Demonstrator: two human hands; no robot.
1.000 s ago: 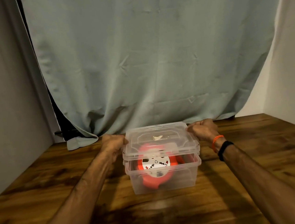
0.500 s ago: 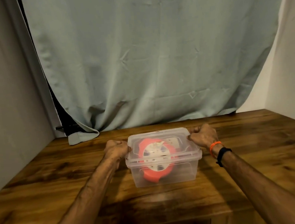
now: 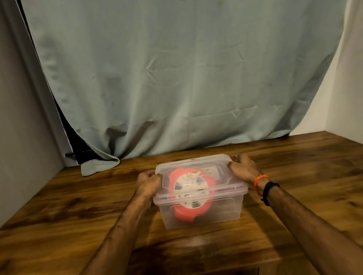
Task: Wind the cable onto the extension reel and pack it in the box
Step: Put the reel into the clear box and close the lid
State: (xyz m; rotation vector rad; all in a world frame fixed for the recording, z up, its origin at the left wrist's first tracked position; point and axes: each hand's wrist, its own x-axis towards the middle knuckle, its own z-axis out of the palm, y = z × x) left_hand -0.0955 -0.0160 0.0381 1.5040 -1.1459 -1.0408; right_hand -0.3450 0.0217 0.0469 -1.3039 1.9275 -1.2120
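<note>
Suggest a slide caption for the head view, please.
Both hands, left hand and right hand, press the lid onto the clear box holding the orange reel.

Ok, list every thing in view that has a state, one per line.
lid: on the box, looks seated all round.
box: closed, upright on the table.
reel: inside the box, standing on edge.
left hand: pressed on the lid's left edge.
right hand: pressed on the lid's right edge.
curtain: drawn shut, hem touching the table.
</note>
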